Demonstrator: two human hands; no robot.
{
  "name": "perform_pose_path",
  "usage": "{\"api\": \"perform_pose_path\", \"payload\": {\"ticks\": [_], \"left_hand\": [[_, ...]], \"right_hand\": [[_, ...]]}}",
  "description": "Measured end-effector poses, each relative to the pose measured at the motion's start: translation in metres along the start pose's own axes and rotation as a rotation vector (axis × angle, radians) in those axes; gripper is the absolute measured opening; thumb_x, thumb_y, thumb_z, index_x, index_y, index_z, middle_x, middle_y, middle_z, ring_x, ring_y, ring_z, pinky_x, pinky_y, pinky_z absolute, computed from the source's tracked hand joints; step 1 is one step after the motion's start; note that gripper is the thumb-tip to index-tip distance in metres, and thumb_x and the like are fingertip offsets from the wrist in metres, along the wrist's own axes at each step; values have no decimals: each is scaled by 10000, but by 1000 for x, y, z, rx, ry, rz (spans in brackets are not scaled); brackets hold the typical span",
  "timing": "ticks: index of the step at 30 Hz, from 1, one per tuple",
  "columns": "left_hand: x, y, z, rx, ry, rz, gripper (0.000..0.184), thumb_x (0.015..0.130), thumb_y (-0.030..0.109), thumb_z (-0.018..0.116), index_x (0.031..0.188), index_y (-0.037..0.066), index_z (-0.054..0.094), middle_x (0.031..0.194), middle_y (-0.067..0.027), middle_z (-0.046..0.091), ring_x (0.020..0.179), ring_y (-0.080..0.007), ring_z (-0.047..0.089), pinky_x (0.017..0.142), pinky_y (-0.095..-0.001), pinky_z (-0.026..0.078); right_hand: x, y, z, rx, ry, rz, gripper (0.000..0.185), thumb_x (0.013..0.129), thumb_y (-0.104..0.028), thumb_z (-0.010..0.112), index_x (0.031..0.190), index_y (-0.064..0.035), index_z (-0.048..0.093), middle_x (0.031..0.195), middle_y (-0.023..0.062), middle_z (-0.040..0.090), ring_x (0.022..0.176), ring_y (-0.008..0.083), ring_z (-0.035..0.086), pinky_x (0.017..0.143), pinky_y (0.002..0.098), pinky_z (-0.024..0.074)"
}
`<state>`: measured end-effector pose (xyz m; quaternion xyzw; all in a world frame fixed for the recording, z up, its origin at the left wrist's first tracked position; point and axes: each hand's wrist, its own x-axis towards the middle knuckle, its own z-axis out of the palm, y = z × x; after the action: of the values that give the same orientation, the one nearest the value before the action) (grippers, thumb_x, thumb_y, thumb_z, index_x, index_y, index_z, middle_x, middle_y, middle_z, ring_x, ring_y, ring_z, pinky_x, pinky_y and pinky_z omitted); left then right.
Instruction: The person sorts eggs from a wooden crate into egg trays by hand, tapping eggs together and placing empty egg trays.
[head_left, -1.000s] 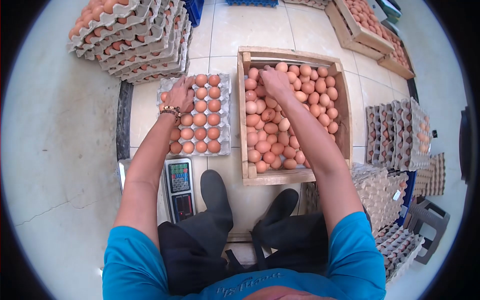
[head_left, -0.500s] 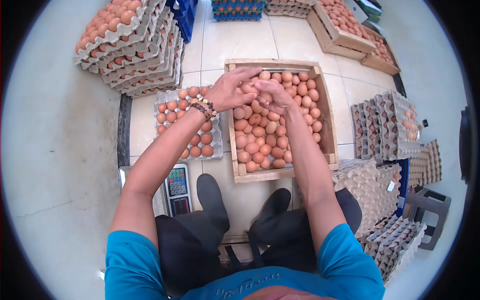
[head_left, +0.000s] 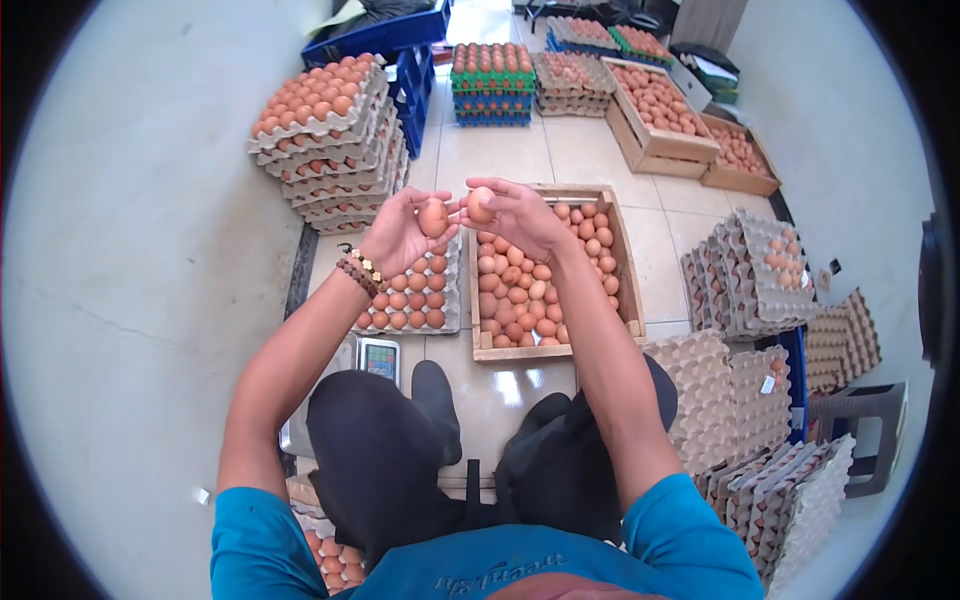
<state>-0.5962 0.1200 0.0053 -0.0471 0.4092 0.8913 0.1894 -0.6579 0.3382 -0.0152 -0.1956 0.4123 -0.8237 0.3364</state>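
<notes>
Floor: pale tiles under crate and egg tray.
Left hand: half-open, holding one egg.
Right hand: curled round second egg.
Held eggs: close together, above tray and crate.

I see rough, matt wood in the crate, smooth eggs inside it, dull pulp for the tray left of it, glossy tiles right of it.

One head-worn camera looks forward and down, wide across the tiled floor.
</notes>
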Motion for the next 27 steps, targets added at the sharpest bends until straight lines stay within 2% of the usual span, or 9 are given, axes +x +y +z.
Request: {"api": "perform_pose_path", "payload": {"ticks": [1,3,6,8,13,19,20,23,27], "left_hand": [[-14,4,11,-25,-11,-6,441,987,281,478,1276,-48,420,1334,-251,481,1147,-316,591,920,-344,560],[-42,5,36,-71,12,-12,521,983,384,510,1267,-46,436,1267,-229,527,1071,-282,614,869,-323,568],[-70,0,43,-2,-92,-52,487,993,386,521,1225,-40,490,1185,-188,563,965,-220,628,850,-295,563],[-93,-9,60,108,-82,50,433,1006,335,522,1235,-32,535,1110,-144,587,891,-143,617,790,-243,557],[-161,-13,82,236,-35,111,443,961,216,630,1324,-13,524,1051,-88,621,828,-86,601,703,-192,534],[-248,-31,94,711,224,458,410,825,192,805,1182,29,684,1078,-58,691,937,-110,655,814,-222,527],[-263,-34,90,821,245,552,406,795,188,831,1151,35,710,1097,-63,701,982,-129,659,854,-250,531],[-314,-46,90,1048,317,763,453,734,178,865,1142,44,721,1068,-84,719,1002,-179,671,904,-304,528],[-372,-67,91,1379,502,697,508,654,118,881,1133,53,723,1053,-115,721,941,-241,690,876,-330,544]], "right_hand": [[-9,-7,15,-67,36,-9,562,851,-106,745,1297,91,463,1172,251,610,1064,305,660,897,346,570],[-31,-19,43,-391,52,-105,568,810,-127,795,1258,74,509,1165,222,621,1036,263,666,869,330,570],[-59,-27,79,-860,152,-275,566,708,-159,884,1157,36,601,1114,162,652,920,196,676,811,295,570],[-79,-24,102,-1135,184,-469,563,686,-158,894,1137,27,612,1089,154,659,864,188,675,779,288,584],[-120,-21,171,-940,261,-488,408,696,-140,872,1015,11,668,942,110,716,877,212,715,717,300,616],[-133,7,215,-1250,-68,-798,297,704,-97,782,991,-44,723,941,125,709,852,263,695,724,331,545],[-133,11,218,-1294,-104,-788,311,697,-86,781,1000,-39,728,949,126,689,865,243,676,716,319,543],[-139,40,242,-818,-194,-425,322,749,-20,794,1031,13,643,980,97,624,820,152,660,652,231,545],[-148,74,277,-555,-272,-171,427,769,-30,816,1069,21,516,999,116,606,770,126,671,636,202,538]]}}
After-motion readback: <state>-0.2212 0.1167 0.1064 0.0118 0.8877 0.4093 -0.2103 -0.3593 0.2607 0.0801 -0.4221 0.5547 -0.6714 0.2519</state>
